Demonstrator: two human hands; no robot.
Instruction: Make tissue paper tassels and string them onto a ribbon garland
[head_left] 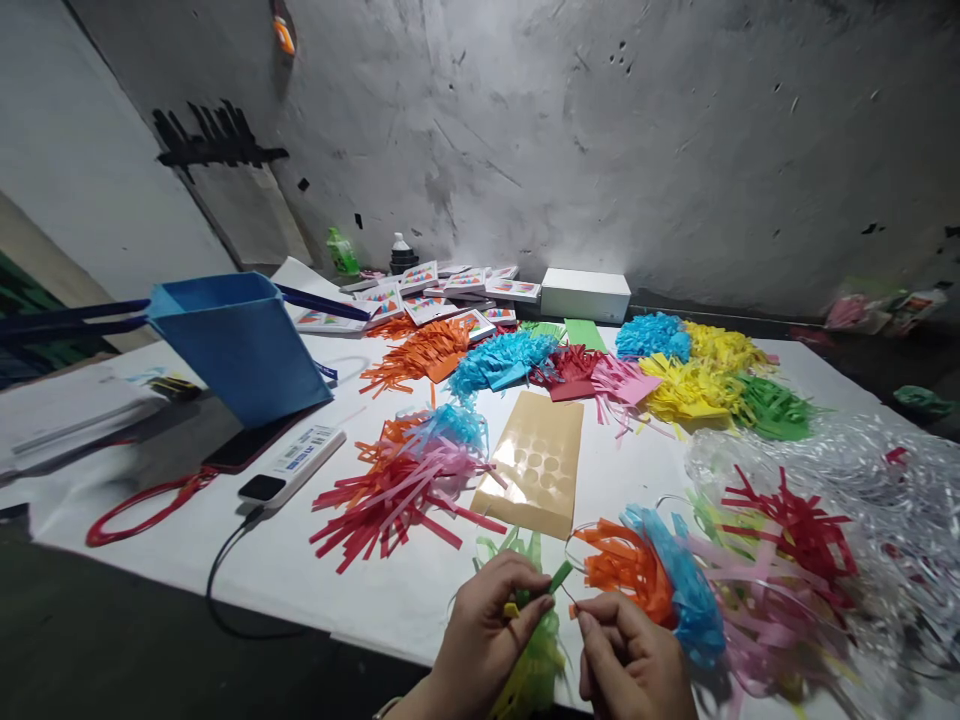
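My left hand (484,625) is closed, pinching a green paper tassel between thumb and fingers. Its folded green top (560,576) pokes out beyond the fingertips, and light green and yellow strips (536,670) hang beneath. Thumb against finger, my right hand (630,655) grips a thin pale string (568,592) running close to the green top. A small orange bit shows at the right fingertips; whether it is held is unclear. Just behind the right hand lie an orange tassel (626,565) and a blue tassel (686,590). A tan sheet of round clear stickers (532,465) lies in front of both hands.
Red, pink and orange tassels (405,490) lie left of the sticker sheet. More tassels (502,360) line the back, before boxes (465,285) and a white box (585,295). Clear plastic (900,490) covers the right side. A blue container (236,340) and a white device (292,467) stand left.
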